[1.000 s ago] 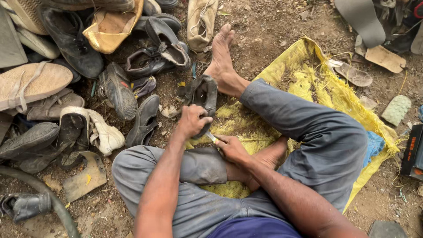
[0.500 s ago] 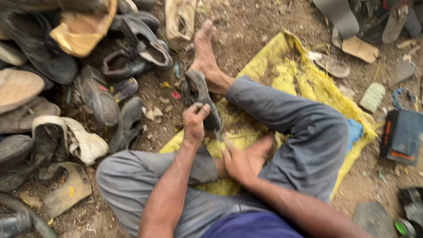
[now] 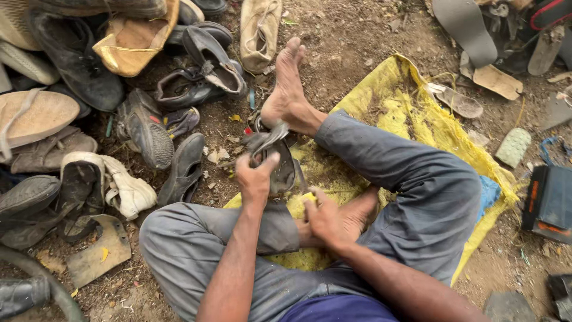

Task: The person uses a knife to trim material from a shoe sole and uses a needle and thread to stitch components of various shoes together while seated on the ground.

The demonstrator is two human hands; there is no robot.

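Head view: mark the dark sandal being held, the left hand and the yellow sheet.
dark sandal (image 3: pixel 281 170), head view, on the worn sole beside the thumb.
left hand (image 3: pixel 255 179), head view, on the back of the hand.
yellow sheet (image 3: pixel 411 119), head view, on a bare stretch above the knee.

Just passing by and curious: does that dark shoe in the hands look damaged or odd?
Yes. The dark shoe in the left hand looks torn: its upper part peels away from the sole. The right hand rests beside it.

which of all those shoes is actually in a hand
The dark grey worn sandal gripped by the left hand above the yellow cloth; all the other shoes lie untouched in the pile on the dirt.
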